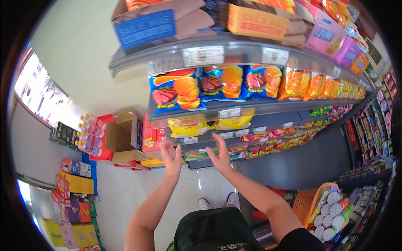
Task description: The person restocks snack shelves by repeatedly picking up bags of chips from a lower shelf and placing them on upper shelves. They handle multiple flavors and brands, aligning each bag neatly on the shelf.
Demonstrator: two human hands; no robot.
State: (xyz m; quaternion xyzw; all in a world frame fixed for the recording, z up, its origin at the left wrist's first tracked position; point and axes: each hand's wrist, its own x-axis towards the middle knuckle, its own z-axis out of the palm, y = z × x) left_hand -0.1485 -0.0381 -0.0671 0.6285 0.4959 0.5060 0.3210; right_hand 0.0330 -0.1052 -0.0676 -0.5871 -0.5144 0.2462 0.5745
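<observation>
Both hands reach toward the lower shelves of a snack rack. My left hand (171, 157), fingers apart and empty, is in front of the shelf's left end, just below a yellow snack bag (188, 125). To its right my right hand (220, 156) is spread with nothing in it, below a second yellow snack bag (234, 120). Blue chip bags (177, 91) with a meat picture stand on the shelf above, beside orange snack bags (294, 84). Clear price-tag strips (230, 112) run along the shelf edges.
An open cardboard box (121, 138) and bottled drinks (91, 135) stand left of the rack. Stacked cartons (77, 183) line the left wall. An orange basket (306, 204) and a pile of cylindrical canisters (328, 216) are at the lower right. Display boxes (144, 29) fill the top shelf.
</observation>
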